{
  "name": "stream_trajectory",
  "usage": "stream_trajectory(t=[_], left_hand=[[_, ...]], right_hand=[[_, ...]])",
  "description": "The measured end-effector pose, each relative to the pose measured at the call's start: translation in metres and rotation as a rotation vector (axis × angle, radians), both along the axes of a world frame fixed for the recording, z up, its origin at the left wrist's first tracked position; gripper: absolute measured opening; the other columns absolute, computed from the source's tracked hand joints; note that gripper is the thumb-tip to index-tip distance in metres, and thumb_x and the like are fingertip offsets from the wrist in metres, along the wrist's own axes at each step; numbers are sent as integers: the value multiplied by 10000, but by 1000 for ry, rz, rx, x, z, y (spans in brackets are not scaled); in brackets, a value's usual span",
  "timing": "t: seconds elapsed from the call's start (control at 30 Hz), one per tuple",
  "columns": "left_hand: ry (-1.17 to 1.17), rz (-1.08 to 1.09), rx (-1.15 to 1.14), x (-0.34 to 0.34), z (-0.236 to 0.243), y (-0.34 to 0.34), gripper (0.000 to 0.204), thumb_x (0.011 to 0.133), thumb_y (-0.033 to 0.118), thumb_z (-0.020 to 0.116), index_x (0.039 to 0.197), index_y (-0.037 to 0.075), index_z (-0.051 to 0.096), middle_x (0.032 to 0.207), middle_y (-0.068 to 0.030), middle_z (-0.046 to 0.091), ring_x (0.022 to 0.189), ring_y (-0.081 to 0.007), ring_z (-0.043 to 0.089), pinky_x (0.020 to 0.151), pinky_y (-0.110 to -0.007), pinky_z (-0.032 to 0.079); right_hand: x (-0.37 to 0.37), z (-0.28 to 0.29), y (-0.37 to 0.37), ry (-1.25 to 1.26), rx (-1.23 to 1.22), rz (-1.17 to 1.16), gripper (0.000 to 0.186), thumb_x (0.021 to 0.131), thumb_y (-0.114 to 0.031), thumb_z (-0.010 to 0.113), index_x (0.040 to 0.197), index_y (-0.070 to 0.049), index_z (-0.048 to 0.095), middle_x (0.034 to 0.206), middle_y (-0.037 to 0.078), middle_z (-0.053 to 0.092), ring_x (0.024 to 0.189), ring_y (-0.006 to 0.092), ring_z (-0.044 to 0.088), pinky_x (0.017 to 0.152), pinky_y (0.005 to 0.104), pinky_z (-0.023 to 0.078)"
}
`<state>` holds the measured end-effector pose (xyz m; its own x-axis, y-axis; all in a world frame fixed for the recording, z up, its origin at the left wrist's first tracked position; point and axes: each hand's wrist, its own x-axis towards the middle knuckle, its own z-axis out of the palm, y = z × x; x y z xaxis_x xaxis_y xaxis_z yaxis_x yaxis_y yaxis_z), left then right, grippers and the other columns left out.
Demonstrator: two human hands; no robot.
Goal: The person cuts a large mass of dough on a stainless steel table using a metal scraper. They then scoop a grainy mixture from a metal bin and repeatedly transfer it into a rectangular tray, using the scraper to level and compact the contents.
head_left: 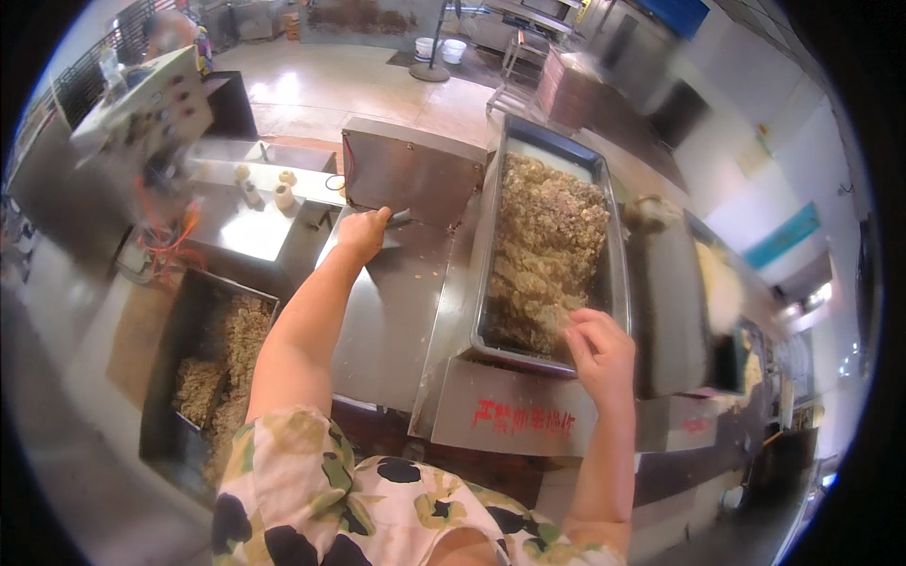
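Patterned clothing [425, 495] lay closest; past it, the left grip [362, 234] was closed around a grey metal tool [402, 219] above a metal desk [387, 325], while the right grip [601, 347] was loosely curled, thumb apart from fingers, at the near right corner of a deep tray [517, 358]. Crumbly tan mixture [547, 226] filled much of that tray, and a dark bin [193, 316] of similar stuff stood at lower left.

A pale box [127, 108] with little round knobs [174, 97] is on the left, and orange wires [172, 238] tangle below it. Far back, two white buckets [454, 51] sit beside a dark pole [437, 42]. A blue-green strip [781, 236] is on the right.
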<state>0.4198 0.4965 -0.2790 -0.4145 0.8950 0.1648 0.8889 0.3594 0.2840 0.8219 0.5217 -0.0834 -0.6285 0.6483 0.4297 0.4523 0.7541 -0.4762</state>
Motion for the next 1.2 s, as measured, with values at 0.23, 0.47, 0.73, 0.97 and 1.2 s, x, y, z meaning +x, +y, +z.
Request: stream_trajectory(t=[0.23, 0.47, 0.73, 0.97, 1.2], left_hand=[[123, -142, -129, -14, -30, 57, 163, 829, 96, 548, 984, 136, 581, 895, -81, 683, 867, -269, 668, 722, -388, 515], [110, -396, -129, 5, -45, 87, 147, 791, 136, 599, 938, 131, 607, 889, -80, 692, 861, -283, 671, 708, -399, 519], [202, -604, -15, 53, -41, -27, 176, 715, 141, 620, 872, 137, 541, 804, -33, 620, 816, -237, 631, 693, -376, 486], [-55, -560, -116, 83, -16, -128, 182, 742, 165, 638, 900, 121, 559, 782, -87, 635, 784, -300, 633, 679, -411, 492], [-805, 252, -100, 21, -9, -168, 360, 784, 157, 649, 1106, 17, 569, 886, -171, 657, 826, -282, 636, 716, -383, 493]], right_hand=[[-17, -6, 6, -12, -62, -66, 77, 776, 10, 680, 779, 19, 603, 886, 133, 664, 733, 243, 635, 640, 293, 490], [-29, -11, 10, -33, -98, -119, 79, 778, 10, 673, 778, 22, 595, 876, 136, 659, 739, 250, 627, 669, 298, 487], [-26, -9, 9, -48, -49, -91, 79, 784, 12, 669, 786, 28, 592, 870, 133, 654, 739, 249, 623, 665, 292, 484], [-21, -11, 4, -42, -88, -59, 62, 803, 18, 655, 803, 38, 596, 870, 125, 653, 705, 203, 598, 645, 273, 470], [-12, -14, -4, -20, -42, -37, 61, 822, 10, 644, 820, 45, 595, 862, 125, 656, 720, 194, 610, 663, 272, 477]])
